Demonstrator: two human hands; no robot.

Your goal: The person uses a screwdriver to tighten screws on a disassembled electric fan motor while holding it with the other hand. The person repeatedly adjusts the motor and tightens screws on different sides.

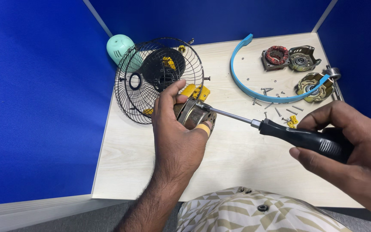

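The left hand (174, 129) clamped its fingers around the metal motor housing (194, 114) while the right hand (353, 150) gripped a screwdriver (280, 131), tip seated at a screw; steady turning seemed needed next.

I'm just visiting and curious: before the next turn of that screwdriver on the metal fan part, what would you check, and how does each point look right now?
1. Left hand has a firm hold on the metal motor housing: ok, fingers wrap around it.
2. Right hand grips the screwdriver by its black handle: ok.
3. Screwdriver tip meets the housing: ok; whether it sits in a screw head, cannot tell.
4. Left thumb, with its yellow bandage, clear of the tip: not ok, it lies close below the shaft.
5. Loose screws stay on the table, away from the edge: ok.
6. Wire fan guard clear of both hands: not ok, it is right behind the left hand.
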